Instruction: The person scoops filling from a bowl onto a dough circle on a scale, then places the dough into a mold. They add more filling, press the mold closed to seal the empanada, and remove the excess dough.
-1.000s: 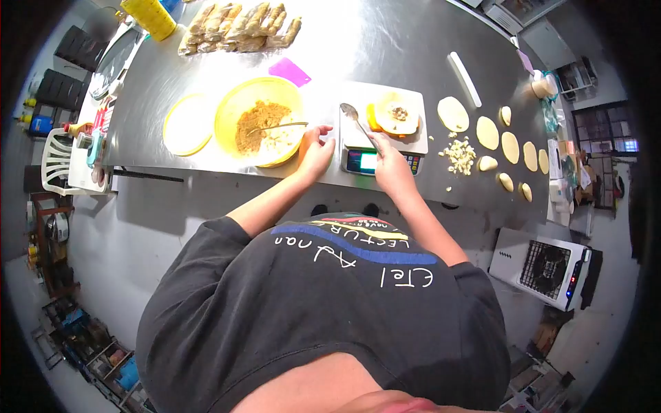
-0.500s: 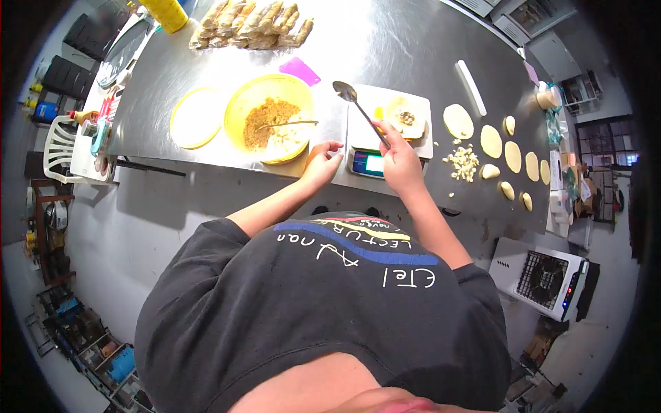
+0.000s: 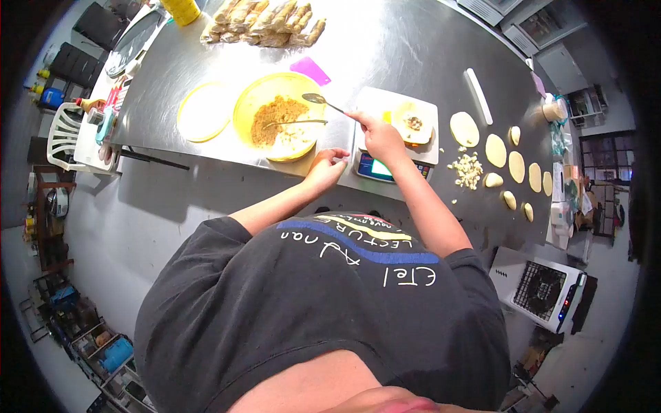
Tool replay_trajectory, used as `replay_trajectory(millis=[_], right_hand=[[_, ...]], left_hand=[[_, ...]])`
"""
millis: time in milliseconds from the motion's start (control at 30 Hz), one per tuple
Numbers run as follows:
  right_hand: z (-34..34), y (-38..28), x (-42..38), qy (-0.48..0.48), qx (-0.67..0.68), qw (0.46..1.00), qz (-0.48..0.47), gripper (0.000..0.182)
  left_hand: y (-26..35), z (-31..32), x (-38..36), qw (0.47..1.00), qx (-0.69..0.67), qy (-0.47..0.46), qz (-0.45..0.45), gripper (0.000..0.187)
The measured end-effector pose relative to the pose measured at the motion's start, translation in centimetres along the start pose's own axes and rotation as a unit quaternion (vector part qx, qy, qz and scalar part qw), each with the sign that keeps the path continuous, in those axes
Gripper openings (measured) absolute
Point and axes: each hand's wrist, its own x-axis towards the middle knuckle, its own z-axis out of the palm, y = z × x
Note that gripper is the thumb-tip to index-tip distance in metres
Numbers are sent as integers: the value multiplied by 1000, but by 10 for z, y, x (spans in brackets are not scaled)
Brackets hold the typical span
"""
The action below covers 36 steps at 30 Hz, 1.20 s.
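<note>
My right hand [image 3: 384,143] is closed on the handle of a metal spoon [image 3: 315,99], whose head hangs over the right rim of a yellow bowl [image 3: 240,118]. Brown crumbly filling [image 3: 274,115] and pale pieces lie in the bowl, with a second spoon [image 3: 303,122] resting in them. Close to the bowl's front right side, my left hand [image 3: 326,171] has loosely bent fingers, slightly apart, with nothing visible in them. Under my right forearm is a kitchen scale [image 3: 405,171] with a lit display. A dough round [image 3: 417,113] with some filling at its centre sits on the scale.
Flattened dough rounds [image 3: 496,150], dough lumps [image 3: 493,180] and a heap of pale chopped pieces [image 3: 467,171] lie to the right. A white rolling pin [image 3: 479,96] is behind them. A yellow lid [image 3: 204,112], purple scraper [image 3: 311,70] and wrapped rolls [image 3: 265,24] lie left and back.
My right hand has swung left with the spoon, taking its head from beside the scale to the bowl's rim. My left hand stays near the bowl. The whole view has shifted slightly.
</note>
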Motion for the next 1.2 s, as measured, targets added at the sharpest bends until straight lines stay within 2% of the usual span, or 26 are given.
replay_trajectory(millis=[100,133,200,233,267,300,333,367,433,567,633,667,767,900,967,1000,1133,1200], right_hand=[[-7,-5,-7,42,48,998,3,46],[-10,2,-7,44,48,998,6,46],[-23,26,-9,195,92,972,-95,40],[-46,21,-20,198,100,973,-58,30],[-50,53,-21,237,109,965,-33,22],[-57,92,-23,222,32,974,38,15],[-75,80,-30,226,-14,968,104,17],[-73,135,-30,189,-70,974,107,26],[-85,164,-39,57,-133,981,128,37],[-69,178,-33,32,-83,988,127,50],[-69,169,-21,18,-104,987,119,63],[-71,165,-15,-26,-101,983,151,72],[-77,142,-6,-65,-110,980,154,68],[-65,144,6,-54,-98,984,137,60],[-51,147,6,-9,-112,990,84,67],[-52,135,4,-20,-103,993,60,47],[-33,123,4,-9,-116,993,6,50],[-35,115,1,-9,-98,995,23,48]], left_hand=[[-3,0,1,1000,-2,-2,-8,29],[-7,1,2,1000,2,-4,17,29],[-10,2,5,999,4,-12,44,30],[-7,2,7,999,8,-14,33,29],[-4,2,8,1000,11,-16,23,29],[0,1,10,999,11,-19,24,29],[6,0,12,1000,5,-24,7,28],[12,-2,13,1000,-1,-29,-9,28],[18,-1,22,999,2,-30,-12,29],[5,8,44,999,-26,25,-3,34],[3,8,49,999,-13,33,-19,37],[2,8,51,999,-12,33,-20,37],[-4,9,63,999,-12,12,-48,40],[-14,11,84,996,-55,14,-67,42],[-1,14,83,969,-215,8,-122,44],[2,15,88,966,-221,12,-136,43],[29,17,89,940,-301,39,-156,30],[32,18,87,939,-306,54,-148,28]])
